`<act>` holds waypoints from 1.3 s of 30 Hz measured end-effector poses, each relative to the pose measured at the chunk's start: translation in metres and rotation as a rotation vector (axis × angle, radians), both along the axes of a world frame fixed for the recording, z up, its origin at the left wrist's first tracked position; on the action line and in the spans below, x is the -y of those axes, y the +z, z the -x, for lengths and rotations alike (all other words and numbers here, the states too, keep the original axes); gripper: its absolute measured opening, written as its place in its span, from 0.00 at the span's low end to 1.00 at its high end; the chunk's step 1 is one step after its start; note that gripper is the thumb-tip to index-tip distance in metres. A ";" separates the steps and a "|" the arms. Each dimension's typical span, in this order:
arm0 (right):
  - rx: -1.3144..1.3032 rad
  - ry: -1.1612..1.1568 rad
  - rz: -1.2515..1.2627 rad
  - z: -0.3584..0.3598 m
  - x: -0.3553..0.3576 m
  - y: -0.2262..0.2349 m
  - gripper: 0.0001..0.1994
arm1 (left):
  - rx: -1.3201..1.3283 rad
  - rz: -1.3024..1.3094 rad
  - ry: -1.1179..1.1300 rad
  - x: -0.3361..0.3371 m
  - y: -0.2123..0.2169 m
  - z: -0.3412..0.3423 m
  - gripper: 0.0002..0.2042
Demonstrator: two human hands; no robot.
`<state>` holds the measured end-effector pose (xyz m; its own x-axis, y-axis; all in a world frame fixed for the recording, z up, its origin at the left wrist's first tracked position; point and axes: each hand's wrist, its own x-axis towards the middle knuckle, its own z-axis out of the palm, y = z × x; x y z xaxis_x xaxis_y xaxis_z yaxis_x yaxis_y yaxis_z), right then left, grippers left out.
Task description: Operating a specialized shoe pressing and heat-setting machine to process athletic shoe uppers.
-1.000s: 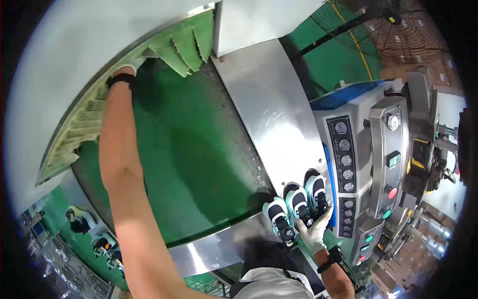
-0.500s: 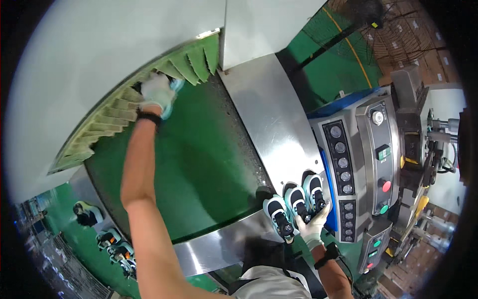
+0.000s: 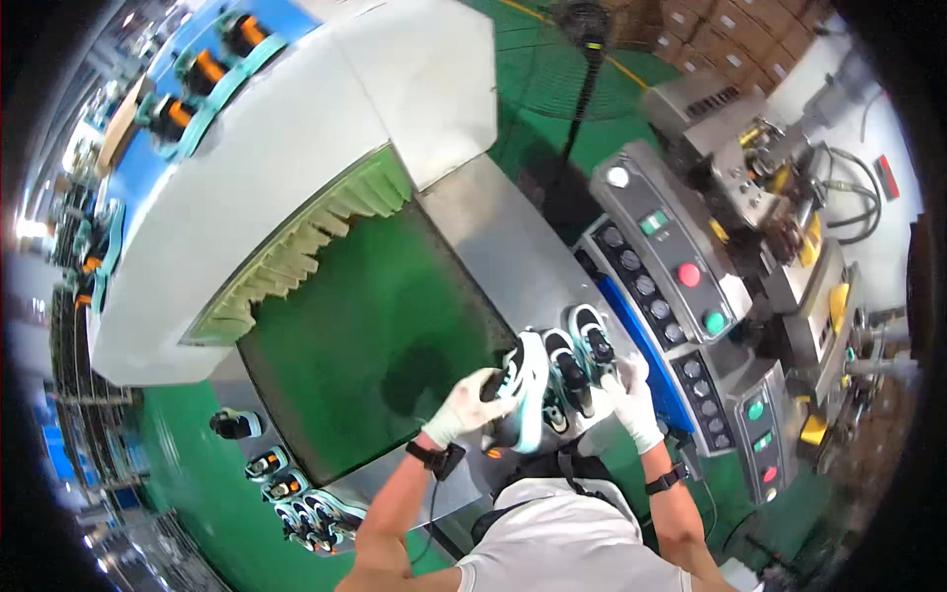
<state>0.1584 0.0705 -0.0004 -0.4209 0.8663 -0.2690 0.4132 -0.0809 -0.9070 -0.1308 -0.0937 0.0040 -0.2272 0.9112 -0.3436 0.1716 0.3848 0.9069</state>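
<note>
My left hand (image 3: 466, 409), in a white glove, grips a white, black and pale teal shoe (image 3: 525, 387) and holds it tilted at the near right corner of the green conveyor belt (image 3: 375, 326). My right hand (image 3: 631, 395), also gloved, rests on the rightmost of two more shoes (image 3: 582, 347) that stand side by side on the steel ledge (image 3: 493, 247) beside the belt. Whether its fingers close around that shoe is hard to see.
A white machine hood (image 3: 296, 148) with a fringe of pale flaps covers the belt's far end. A grey control panel with coloured buttons (image 3: 681, 266) stands to the right. More shoes (image 3: 296, 493) sit lower left. A floor fan (image 3: 582, 30) stands behind.
My left arm has drawn back from the flaps at the hood and now grips a shoe near my body. The view has shifted toward the right and down.
</note>
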 end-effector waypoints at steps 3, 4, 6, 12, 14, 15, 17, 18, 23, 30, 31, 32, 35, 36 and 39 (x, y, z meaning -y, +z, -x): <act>-0.144 0.243 0.743 -0.004 0.000 0.078 0.23 | 0.387 -0.181 -0.177 -0.023 0.072 -0.026 0.36; -0.352 0.276 0.762 -0.038 0.008 0.001 0.24 | 0.470 -0.168 -0.362 -0.052 0.104 -0.028 0.35; -0.637 0.138 1.025 -0.043 0.026 -0.002 0.35 | 0.223 -0.421 -0.440 -0.069 0.083 -0.027 0.32; -1.154 0.079 1.057 -0.075 -0.048 0.120 0.38 | -0.036 -0.525 -0.544 -0.239 0.230 -0.091 0.25; -1.166 -0.037 0.871 -0.107 -0.072 0.169 0.41 | 0.060 -0.500 -0.458 -0.293 0.250 -0.121 0.25; -1.367 0.057 0.802 -0.126 -0.083 0.172 0.38 | -0.164 -0.572 -0.500 -0.325 0.253 -0.127 0.24; -1.190 -0.217 0.635 -0.189 -0.080 0.092 0.36 | -0.587 -0.703 -0.599 -0.399 0.249 -0.152 0.23; -1.199 -0.250 0.610 -0.199 -0.089 0.086 0.36 | -0.503 -0.633 -0.600 -0.436 0.242 -0.155 0.23; -1.363 -0.414 0.441 -0.229 -0.105 0.171 0.43 | -0.813 -0.489 -0.553 -0.615 0.160 -0.165 0.28; -1.180 -0.550 0.315 -0.272 -0.091 0.200 0.52 | -1.136 -0.213 -0.396 -0.742 0.101 -0.200 0.38; -1.161 -0.586 0.303 -0.267 -0.099 0.206 0.51 | -1.171 -0.153 -0.421 -0.752 0.100 -0.200 0.36; -1.144 -0.641 0.258 -0.260 -0.113 0.218 0.49 | -1.207 -0.089 -0.435 -0.761 0.102 -0.197 0.34; -0.998 -0.657 0.281 -0.252 -0.130 0.206 0.44 | -1.099 -0.176 -0.470 -0.763 0.136 -0.199 0.29; -0.983 -0.674 0.295 -0.241 -0.140 0.213 0.42 | -1.090 -0.225 -0.484 -0.756 0.156 -0.198 0.29; -0.981 -0.641 0.269 -0.222 -0.156 0.216 0.40 | -0.985 -0.306 -0.463 -0.704 0.217 -0.190 0.26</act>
